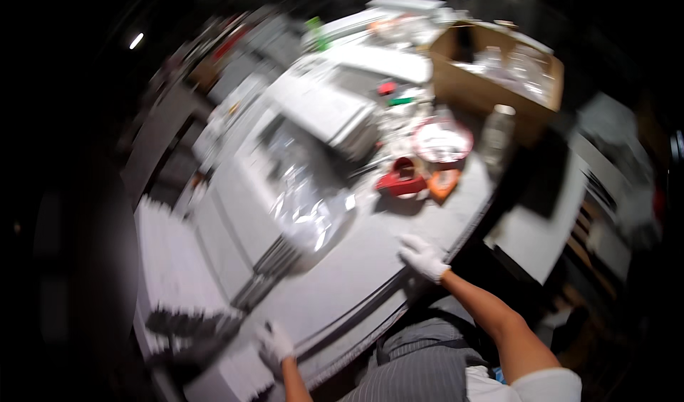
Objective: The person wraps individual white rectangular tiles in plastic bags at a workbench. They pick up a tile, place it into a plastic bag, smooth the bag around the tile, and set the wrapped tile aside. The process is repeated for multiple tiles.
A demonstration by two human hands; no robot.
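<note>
My right hand point(425, 257), in a white glove, lies near the front edge of a pale work table point(370, 252), its fingers stretched out and nothing in them. Nearest to it are an orange tape dispenser or similar piece point(442, 183) and a red tape dispenser-like object point(401, 179). My left hand point(276, 345), also gloved, is lower left beside the table's near corner. Its fingers look apart and hold nothing I can see, though motion smears them. Close to it runs a row of dark bars or straps point(274, 267).
Clear plastic film point(306, 210) lies mid-table. Behind it are a white box-like block point(320, 110), a clear bottle point(499, 133), a round red-rimmed container point(443, 140) and a cardboard box point(491, 92) of plastic items. Stacked white sheets point(171, 259) stand at left.
</note>
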